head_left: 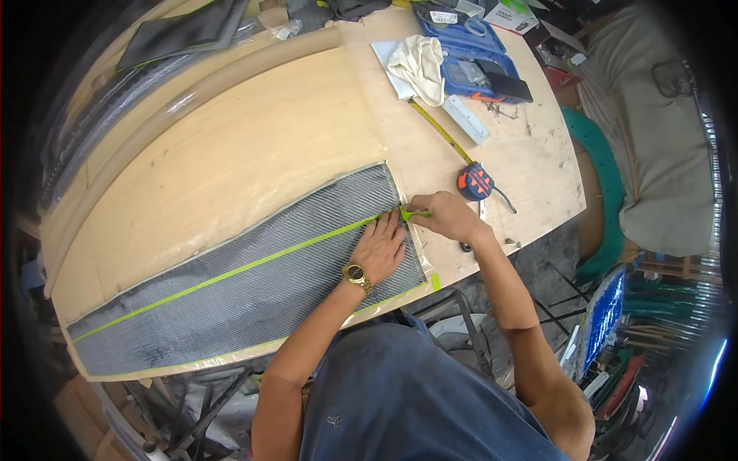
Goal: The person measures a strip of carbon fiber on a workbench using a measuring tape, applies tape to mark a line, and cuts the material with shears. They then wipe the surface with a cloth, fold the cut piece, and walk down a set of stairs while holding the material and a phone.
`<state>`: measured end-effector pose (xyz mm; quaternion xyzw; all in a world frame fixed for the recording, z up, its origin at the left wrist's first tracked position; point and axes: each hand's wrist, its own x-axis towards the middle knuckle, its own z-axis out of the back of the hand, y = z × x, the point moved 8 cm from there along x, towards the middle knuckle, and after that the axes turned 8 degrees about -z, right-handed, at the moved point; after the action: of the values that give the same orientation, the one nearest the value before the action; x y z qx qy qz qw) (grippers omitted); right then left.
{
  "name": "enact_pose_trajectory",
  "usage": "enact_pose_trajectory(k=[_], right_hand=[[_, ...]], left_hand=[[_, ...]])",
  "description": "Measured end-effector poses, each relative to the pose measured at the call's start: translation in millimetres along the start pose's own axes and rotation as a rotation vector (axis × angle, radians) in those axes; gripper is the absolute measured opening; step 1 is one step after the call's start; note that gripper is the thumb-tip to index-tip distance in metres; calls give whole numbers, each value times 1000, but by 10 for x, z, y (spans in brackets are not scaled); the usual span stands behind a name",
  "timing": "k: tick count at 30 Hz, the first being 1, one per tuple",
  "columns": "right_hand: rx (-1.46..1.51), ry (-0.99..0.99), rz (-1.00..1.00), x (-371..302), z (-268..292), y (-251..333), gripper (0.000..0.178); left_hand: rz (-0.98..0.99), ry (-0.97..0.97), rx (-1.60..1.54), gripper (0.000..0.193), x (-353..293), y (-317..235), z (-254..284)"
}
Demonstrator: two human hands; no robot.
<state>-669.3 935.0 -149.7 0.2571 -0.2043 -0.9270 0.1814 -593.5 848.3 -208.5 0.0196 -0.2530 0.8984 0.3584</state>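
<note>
A dark grey woven sheet (284, 261), resembling carbon fibre cloth, lies on the wooden table. Along its length runs a narrow strip of bright green tape (231, 273). My left hand (379, 250), with a gold watch (354, 273) on the wrist, rests flat on the sheet, fingertips by the tape near the right end. At the sheet's right edge, my right hand (447, 217) is closed on a bright green piece of tape (416, 213). A small dark spot shows beside it, too small to make out.
An orange and dark blue tape measure (476, 181) lies right of the sheet, its yellow blade (440, 131) drawn out. Behind are a white cloth (417, 67), a blue case (477, 61) and a phone (509, 82). A long cardboard tube (181, 107) curves across the far left.
</note>
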Motion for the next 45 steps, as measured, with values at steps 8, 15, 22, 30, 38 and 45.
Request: enact_pose_trajectory(k=[8, 15, 22, 30, 38, 45], right_hand=[[-305, -136, -178, -126, -253, 107, 35], [-261, -190, -255, 51, -404, -51, 36], [-194, -319, -568, 119, -504, -146, 29], [-168, -491, -660, 105, -585, -227, 17], [-76, -604, -365, 1, -539, -97, 12], [-47, -567, -161, -57, -548, -136, 11]], left_hand=[[-45, -24, 109, 42, -2, 10, -46], [-76, -36, 153, 46, -23, 27, -90], [-112, -12, 83, 48, -49, 76, -167], [-164, -28, -2, 56, -101, 118, -141], [-244, -41, 74, 52, -51, 100, -61], [-253, -46, 91, 45, -30, 22, -21]])
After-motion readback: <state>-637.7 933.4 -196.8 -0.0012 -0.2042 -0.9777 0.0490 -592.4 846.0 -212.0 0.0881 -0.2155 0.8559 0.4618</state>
